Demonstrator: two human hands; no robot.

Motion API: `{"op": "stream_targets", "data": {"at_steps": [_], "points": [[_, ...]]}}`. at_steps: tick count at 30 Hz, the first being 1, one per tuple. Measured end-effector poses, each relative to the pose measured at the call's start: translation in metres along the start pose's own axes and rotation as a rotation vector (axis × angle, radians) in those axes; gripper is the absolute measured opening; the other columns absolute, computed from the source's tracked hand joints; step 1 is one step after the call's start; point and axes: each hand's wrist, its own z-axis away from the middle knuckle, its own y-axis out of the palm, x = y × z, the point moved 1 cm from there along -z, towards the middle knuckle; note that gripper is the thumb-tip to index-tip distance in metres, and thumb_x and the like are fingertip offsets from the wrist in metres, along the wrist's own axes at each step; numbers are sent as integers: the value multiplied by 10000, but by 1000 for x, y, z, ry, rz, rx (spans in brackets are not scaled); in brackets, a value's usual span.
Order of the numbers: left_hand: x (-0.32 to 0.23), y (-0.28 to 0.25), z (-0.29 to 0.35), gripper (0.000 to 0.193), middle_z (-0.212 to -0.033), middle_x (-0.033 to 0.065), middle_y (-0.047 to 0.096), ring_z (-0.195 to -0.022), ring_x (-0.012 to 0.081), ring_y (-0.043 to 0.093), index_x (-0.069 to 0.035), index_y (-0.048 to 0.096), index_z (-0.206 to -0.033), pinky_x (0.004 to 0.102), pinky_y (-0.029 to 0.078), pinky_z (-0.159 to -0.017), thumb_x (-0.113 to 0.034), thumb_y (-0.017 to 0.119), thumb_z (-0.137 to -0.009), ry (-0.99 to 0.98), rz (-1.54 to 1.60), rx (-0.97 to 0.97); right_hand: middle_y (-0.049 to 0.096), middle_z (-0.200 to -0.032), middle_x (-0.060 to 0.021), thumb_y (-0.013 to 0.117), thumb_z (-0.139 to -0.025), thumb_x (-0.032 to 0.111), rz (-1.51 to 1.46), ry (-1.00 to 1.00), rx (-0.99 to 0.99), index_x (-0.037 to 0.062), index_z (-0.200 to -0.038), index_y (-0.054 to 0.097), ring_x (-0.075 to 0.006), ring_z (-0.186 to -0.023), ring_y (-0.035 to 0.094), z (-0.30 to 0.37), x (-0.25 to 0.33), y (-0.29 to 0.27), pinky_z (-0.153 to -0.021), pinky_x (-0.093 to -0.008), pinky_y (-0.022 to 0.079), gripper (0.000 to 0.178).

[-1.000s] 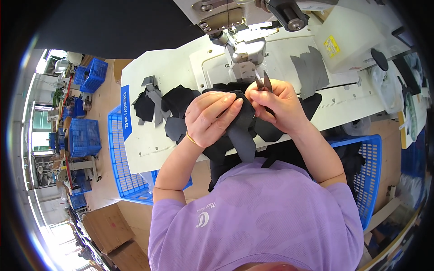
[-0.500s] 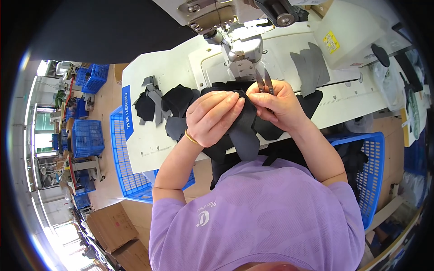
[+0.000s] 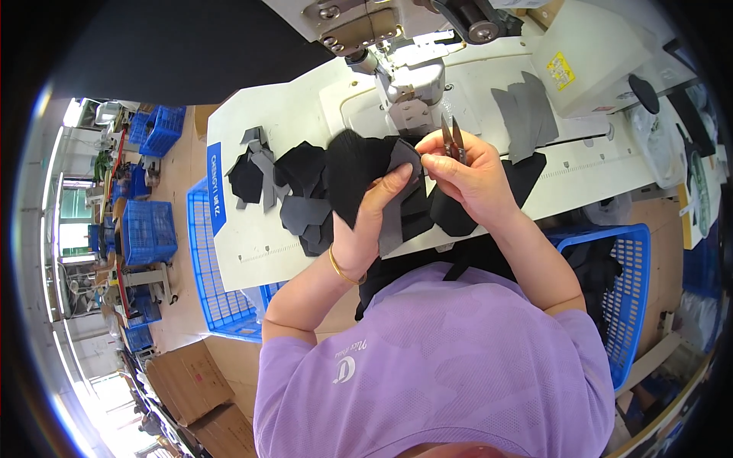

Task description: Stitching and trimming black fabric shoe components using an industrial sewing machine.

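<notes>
Black cloth (image 3: pixel 353 168) is pinched in the left hand (image 3: pixel 369 212). Just right of it, the right hand (image 3: pixel 475 174) grips snips (image 3: pixel 453 145), tips forward.

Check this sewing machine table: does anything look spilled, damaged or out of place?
Nothing stands out as spilled or damaged. At most, the black and grey fabric pieces left of the left hand look untidy, overlapping at uneven angles on the sewing machine table.

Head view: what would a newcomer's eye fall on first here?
Probably the purple shirt, filling the lower middle. Above it, the left hand holds black and grey cloth and the right hand holds snips, both before the sewing machine. Blue baskets show left and right of the person.
</notes>
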Motion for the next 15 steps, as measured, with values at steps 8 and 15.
{"op": "stream_targets", "data": {"at_steps": [8, 15], "points": [[11, 3, 0, 274, -983, -8, 665, -883, 63, 594, -47, 675, -1067, 201, 454, -783, -285, 623, -941, -202, 73, 70, 608, -777, 15, 654, -903, 98, 85, -18, -49, 30, -970, 626, -18, -654, 558, 6, -2, -1, -513, -151, 372, 100], [17, 8, -4, 195, -986, 95, 683, -871, 150, 650, 10, 654, -1049, 284, 517, -814, -149, 587, -958, 32, 128, 228, 552, -749, 22, 623, -928, 95, 248, -184, -186, 42, -1050, 555, -19, -595, 508, 23, -8, -23, -503, -188, 373, 149]]}}
